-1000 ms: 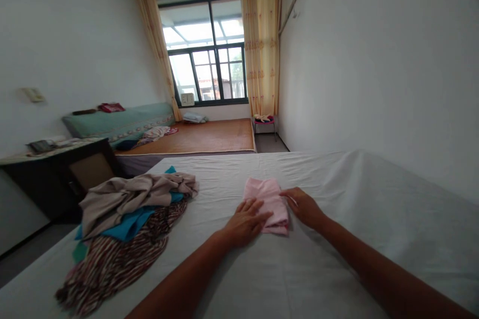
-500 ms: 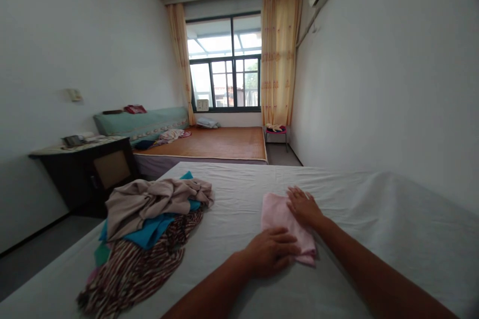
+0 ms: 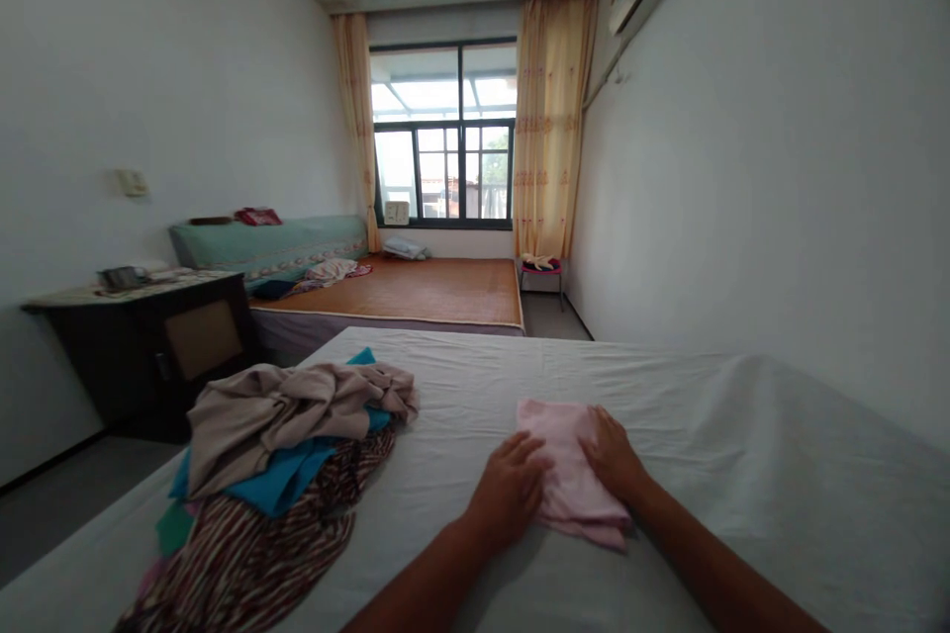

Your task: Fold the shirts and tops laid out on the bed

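Observation:
A folded pink cloth [image 3: 568, 475] lies on the white bed sheet [image 3: 705, 435] in front of me. My left hand [image 3: 512, 490] rests flat on the cloth's left edge with fingers stretched out. My right hand [image 3: 613, 455] lies flat on its right side, fingers extended toward the far end. Neither hand grips anything. To the left sits a pile of clothes [image 3: 274, 455]: a beige garment on top, a blue one under it, and a brown striped one at the bottom.
A dark wooden cabinet [image 3: 148, 346] stands left of the bed. Beyond it is a second bed with a straw mat [image 3: 416, 282] and a green pillow [image 3: 267, 242]. A small stool [image 3: 541, 269] stands by the window [image 3: 441, 153]. A white wall runs along the right.
My left hand slid forward from the near corner onto the cloth's left edge. My right hand drew back from the far end to the cloth's right side. The view shifted slightly.

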A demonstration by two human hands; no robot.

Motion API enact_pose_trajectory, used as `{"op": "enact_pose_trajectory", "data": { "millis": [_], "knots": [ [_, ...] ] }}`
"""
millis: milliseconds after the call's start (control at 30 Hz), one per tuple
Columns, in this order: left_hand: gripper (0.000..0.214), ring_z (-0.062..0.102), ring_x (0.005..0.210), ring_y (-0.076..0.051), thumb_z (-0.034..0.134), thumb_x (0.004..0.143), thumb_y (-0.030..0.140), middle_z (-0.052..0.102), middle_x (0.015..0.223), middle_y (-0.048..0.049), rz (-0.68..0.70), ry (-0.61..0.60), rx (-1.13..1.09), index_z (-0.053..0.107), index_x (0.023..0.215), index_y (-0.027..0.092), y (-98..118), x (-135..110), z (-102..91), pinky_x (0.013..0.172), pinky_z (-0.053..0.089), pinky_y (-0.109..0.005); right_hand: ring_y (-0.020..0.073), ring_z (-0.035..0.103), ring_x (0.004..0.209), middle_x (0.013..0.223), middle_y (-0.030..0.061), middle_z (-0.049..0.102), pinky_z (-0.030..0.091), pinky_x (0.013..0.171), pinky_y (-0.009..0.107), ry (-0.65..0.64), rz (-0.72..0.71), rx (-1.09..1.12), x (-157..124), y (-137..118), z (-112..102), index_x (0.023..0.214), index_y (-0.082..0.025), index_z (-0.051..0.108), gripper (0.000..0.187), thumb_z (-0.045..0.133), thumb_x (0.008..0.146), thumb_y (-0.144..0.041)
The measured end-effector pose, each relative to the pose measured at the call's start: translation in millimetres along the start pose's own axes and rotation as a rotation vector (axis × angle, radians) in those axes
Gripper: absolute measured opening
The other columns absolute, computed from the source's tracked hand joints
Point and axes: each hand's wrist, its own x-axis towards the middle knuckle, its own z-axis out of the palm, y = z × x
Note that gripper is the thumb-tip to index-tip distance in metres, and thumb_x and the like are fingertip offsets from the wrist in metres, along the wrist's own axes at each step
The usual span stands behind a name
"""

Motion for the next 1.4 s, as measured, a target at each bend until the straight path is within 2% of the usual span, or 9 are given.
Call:
{"op": "enact_pose_trajectory", "data": {
  "millis": [100, 200, 500, 633, 767, 867, 1000, 1167, 1400],
  "knots": [
    [0.047, 0.037, 0.134, -0.026, 0.052, 0.079, 0.014, 0.040, 0.147, -0.0124, -0.179, 0.058, 0.010, 0.059, 0.126, 0.020, -8.8, 0.9, 4.5, 0.111, 0.033, -0.046, 0.0302, 0.043, 0.130, 0.137, 0.0168, 0.050, 0.031, 0.110, 0.047, 0.111, 0.086, 0.217, -25.9, -10.6, -4.9, 0.134, -0.013, 0.045, 0.061, 0.044, 0.076, -0.033],
    [0.048, 0.038, 0.133, -0.027, 0.054, 0.078, 0.013, 0.037, 0.148, -0.0135, -0.182, 0.036, -0.014, 0.059, 0.126, 0.020, -7.5, 0.2, 11.7, 0.110, 0.035, -0.045, 0.0285, 0.051, 0.123, 0.132, 0.0146, 0.056, 0.036, 0.107, 0.042, 0.078, 0.190, 0.483, -36.4, -35.8, -25.4, 0.132, -0.015, 0.046, 0.065, 0.053, 0.068, -0.029],
    [0.042, 0.046, 0.125, -0.027, 0.054, 0.081, 0.016, 0.044, 0.142, -0.0123, -0.146, 0.041, 0.029, 0.062, 0.121, 0.022, -3.0, -3.8, 8.1, 0.105, 0.040, -0.044, 0.0278, 0.069, 0.087, 0.093, 0.0149, 0.072, 0.055, 0.077, 0.040, -0.411, 0.622, 1.201, -32.1, -80.1, -79.4, 0.099, -0.011, 0.064, 0.046, 0.071, 0.067, -0.044],
    [0.043, 0.048, 0.122, -0.028, 0.056, 0.077, 0.014, 0.050, 0.137, -0.0120, -0.108, 0.042, -0.014, 0.064, 0.118, 0.022, -4.2, -2.1, 7.6, 0.103, 0.042, -0.043, 0.0261, 0.068, 0.091, 0.099, 0.0129, 0.072, 0.054, 0.080, 0.040, -0.572, 0.596, 1.266, -28.1, -89.6, -81.9, 0.107, -0.015, 0.062, 0.049, 0.071, 0.070, -0.046],
    [0.042, 0.048, 0.122, -0.027, 0.056, 0.078, 0.016, 0.052, 0.135, -0.0118, -0.094, 0.050, -0.060, 0.064, 0.118, 0.022, -6.6, -3.3, 9.8, 0.104, 0.042, -0.042, 0.0255, 0.069, 0.088, 0.094, 0.0112, 0.073, 0.054, 0.080, 0.037, -0.506, 0.469, 1.246, -21.4, -96.2, -73.0, 0.099, -0.014, 0.063, 0.039, 0.071, 0.066, -0.031],
    [0.042, 0.048, 0.124, -0.025, 0.055, 0.080, 0.019, 0.051, 0.137, -0.0116, -0.105, 0.071, -0.093, 0.063, 0.121, 0.022, -11.4, -4.1, 9.2, 0.106, 0.040, -0.043, 0.0226, 0.069, 0.073, 0.080, 0.0073, 0.073, 0.055, 0.067, 0.034, -0.430, 0.523, 1.311, -18.2, -95.9, -74.0, 0.095, -0.015, 0.062, 0.034, 0.066, 0.062, -0.023],
    [0.041, 0.049, 0.125, -0.024, 0.052, 0.080, 0.018, 0.049, 0.139, -0.0116, -0.156, 0.094, -0.104, 0.063, 0.120, 0.020, -21.5, -3.0, 5.1, 0.107, 0.041, -0.043, 0.0175, 0.066, 0.061, 0.073, 0.0039, 0.071, 0.054, 0.057, 0.028, -0.302, 0.577, 1.387, -15.3, -66.0, -114.2, 0.089, -0.016, 0.060, 0.029, 0.068, 0.062, -0.021],
    [0.040, 0.049, 0.127, -0.022, 0.050, 0.080, 0.017, 0.052, 0.138, -0.0090, -0.193, 0.062, -0.080, 0.064, 0.117, 0.020, -30.8, 0.0, 2.4, 0.107, 0.041, -0.044, 0.0203, 0.069, 0.076, 0.092, 0.0078, 0.072, 0.056, 0.068, 0.031, -0.314, 0.611, 1.334, -41.9, 21.1, -182.9, 0.100, -0.017, 0.061, 0.037, 0.073, 0.067, -0.027],
    [0.037, 0.051, 0.125, -0.021, 0.048, 0.084, 0.027, 0.056, 0.135, -0.0042, -0.141, -0.016, 0.079, 0.065, 0.117, 0.023, -36.4, 6.1, -0.9, 0.107, 0.042, -0.041, 0.0221, 0.069, 0.083, 0.099, 0.0114, 0.072, 0.056, 0.072, 0.031, -0.326, 0.654, 1.256, -96.0, 96.5, -193.7, 0.105, -0.012, 0.062, 0.045, 0.073, 0.063, -0.026]
  ]
}}
